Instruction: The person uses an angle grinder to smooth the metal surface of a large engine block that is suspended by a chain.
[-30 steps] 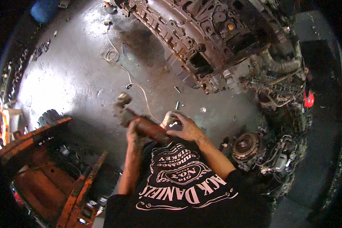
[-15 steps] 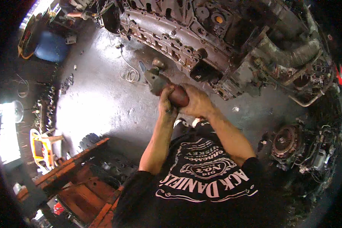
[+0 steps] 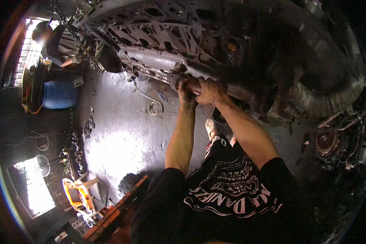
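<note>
My left hand point(image 3: 186, 93) and my right hand point(image 3: 211, 92) are both closed round the dark red body of a power tool that looks like an angle grinder point(image 3: 194, 86). My left hand grips it nearer the grey head, while the right wraps the rear end. The tool's head lies against or very close to the lower side of a large, grimy engine block point(image 3: 146, 57); whether it touches I cannot tell. What is fitted on the head is too dark to make out.
A thin pale cord point(image 3: 155, 106) lies coiled on the grey floor point(image 3: 114, 114). A blue drum point(image 3: 59, 95) stands at the left, with another person point(image 3: 65, 44) beyond it. An orange frame point(image 3: 79, 195) is lower left. Greasy parts point(image 3: 328, 142) sit at the right.
My hands have moved forward, bringing the grinder from over the open floor up to the engine block's side. The view has shifted, and another person now shows at the upper left.
</note>
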Available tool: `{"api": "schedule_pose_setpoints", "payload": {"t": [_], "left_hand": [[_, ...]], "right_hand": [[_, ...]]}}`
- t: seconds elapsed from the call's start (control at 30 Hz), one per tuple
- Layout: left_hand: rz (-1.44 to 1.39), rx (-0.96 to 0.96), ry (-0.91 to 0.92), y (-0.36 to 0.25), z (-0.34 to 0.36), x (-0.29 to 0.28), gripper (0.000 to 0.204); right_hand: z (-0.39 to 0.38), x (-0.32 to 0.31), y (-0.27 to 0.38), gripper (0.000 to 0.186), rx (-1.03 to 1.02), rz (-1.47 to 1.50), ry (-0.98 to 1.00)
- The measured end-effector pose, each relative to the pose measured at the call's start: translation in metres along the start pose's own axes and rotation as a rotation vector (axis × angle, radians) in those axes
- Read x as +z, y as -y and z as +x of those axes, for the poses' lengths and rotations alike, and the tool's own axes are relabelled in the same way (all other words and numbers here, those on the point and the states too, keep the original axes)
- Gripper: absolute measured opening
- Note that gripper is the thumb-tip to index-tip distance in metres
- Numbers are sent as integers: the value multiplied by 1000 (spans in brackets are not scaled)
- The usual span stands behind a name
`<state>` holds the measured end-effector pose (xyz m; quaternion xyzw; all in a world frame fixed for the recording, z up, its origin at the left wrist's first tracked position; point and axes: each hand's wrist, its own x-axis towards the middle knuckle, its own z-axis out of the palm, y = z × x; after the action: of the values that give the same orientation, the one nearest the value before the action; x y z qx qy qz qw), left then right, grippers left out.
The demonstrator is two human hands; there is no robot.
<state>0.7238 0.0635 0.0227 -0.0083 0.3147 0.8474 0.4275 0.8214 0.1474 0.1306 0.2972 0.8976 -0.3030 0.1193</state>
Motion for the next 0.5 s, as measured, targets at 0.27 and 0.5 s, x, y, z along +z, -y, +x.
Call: {"api": "schedule_pose_setpoints", "payload": {"t": [0.27,0.5], "left_hand": [[-44,-126,72,6,41,-7,28],[17,-58,-11,-7,58,-19,25]], "right_hand": [[25,6,-19,60,-161,4,-301],[47,7,-4,65,-52,38,-265]]}}
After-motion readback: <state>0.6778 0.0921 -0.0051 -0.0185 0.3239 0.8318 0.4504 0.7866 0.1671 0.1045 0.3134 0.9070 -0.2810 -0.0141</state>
